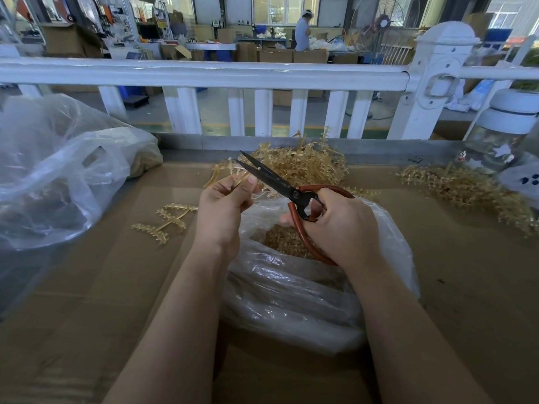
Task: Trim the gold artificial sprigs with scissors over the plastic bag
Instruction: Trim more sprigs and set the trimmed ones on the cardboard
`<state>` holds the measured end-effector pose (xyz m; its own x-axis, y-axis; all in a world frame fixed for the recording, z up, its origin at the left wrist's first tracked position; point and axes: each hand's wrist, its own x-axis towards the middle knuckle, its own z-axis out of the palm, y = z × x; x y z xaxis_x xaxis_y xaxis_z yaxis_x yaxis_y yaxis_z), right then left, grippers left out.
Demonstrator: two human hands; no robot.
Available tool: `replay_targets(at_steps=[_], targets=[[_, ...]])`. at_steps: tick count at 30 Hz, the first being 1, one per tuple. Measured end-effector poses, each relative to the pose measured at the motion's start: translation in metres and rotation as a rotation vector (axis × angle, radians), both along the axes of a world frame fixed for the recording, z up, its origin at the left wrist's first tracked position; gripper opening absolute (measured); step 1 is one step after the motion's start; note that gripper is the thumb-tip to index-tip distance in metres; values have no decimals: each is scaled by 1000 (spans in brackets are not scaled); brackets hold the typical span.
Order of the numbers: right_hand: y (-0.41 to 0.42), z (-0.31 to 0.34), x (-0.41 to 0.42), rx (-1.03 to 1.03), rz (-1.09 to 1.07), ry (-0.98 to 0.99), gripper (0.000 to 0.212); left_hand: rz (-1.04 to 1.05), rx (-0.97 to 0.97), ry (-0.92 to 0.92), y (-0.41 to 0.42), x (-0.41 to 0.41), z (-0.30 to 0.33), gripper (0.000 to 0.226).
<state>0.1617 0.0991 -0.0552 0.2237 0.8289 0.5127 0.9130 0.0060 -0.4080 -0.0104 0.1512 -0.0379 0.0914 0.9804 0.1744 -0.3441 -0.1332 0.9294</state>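
A factory workshop floor: a cardboard-covered surface (87, 287) behind a white railing (204, 72), stacked cardboard boxes (70, 39) and blue crates (500, 35) beyond, an industrial fan (390, 16), and a worker (302, 30) standing at a distant bench

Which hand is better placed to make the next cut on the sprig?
The right hand: it already holds the scissors, blades open beside the sprig that the left hand pinches.

Left hand (224, 199): pinches a gold sprig (223, 173).
Right hand (341, 225): grips red-handled scissors (280, 183), blades parted.
Plastic bag (291, 290): on the bench (87, 316), beneath both hands.
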Motion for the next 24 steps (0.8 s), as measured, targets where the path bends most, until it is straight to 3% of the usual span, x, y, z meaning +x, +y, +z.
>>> replay_targets(at_steps=[11, 24], targets=[[0, -4, 2, 5, 22, 21, 72, 3, -32, 19, -2, 1, 1, 16], [8, -8, -1, -25, 123, 460, 26, -77, -96, 294, 1, 9, -7, 8]])
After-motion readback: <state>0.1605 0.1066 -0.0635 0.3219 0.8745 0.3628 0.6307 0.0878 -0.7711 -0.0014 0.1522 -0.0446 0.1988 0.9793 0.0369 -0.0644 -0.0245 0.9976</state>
